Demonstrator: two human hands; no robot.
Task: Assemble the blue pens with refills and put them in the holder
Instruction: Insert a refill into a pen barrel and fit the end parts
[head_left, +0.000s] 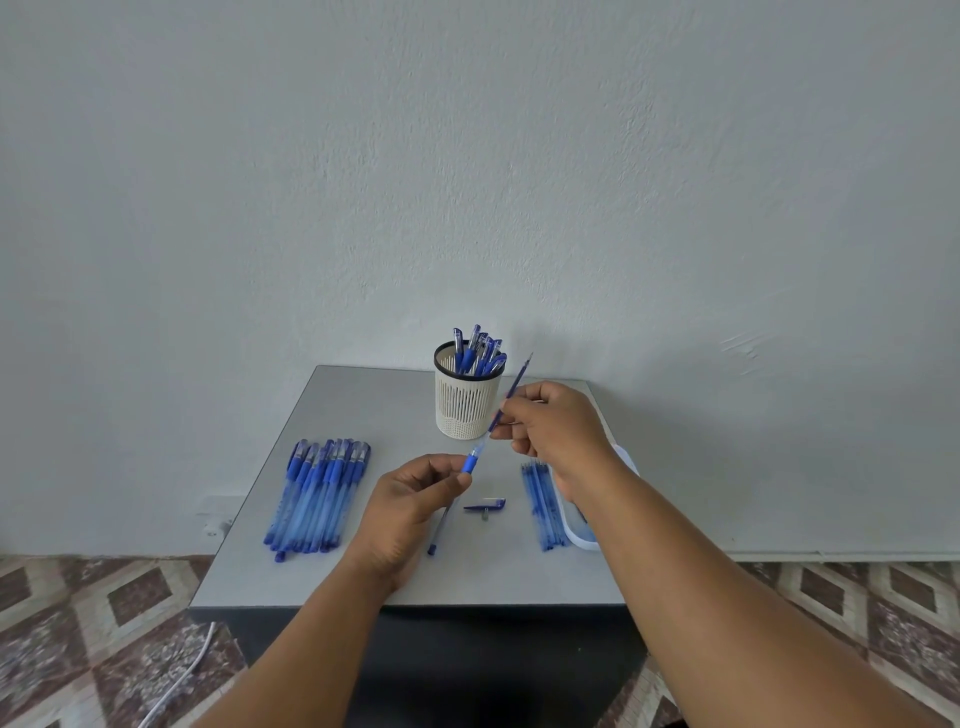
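Fingers (498, 423) of both hands pinch one refill (511, 395) (tilted) above the table (363, 405).

Bare table (363, 577) at 6 o'clock, open btwn pen row (319, 496) at 9 and refills (543, 506) at 3; holder (466, 397) blocks 12.
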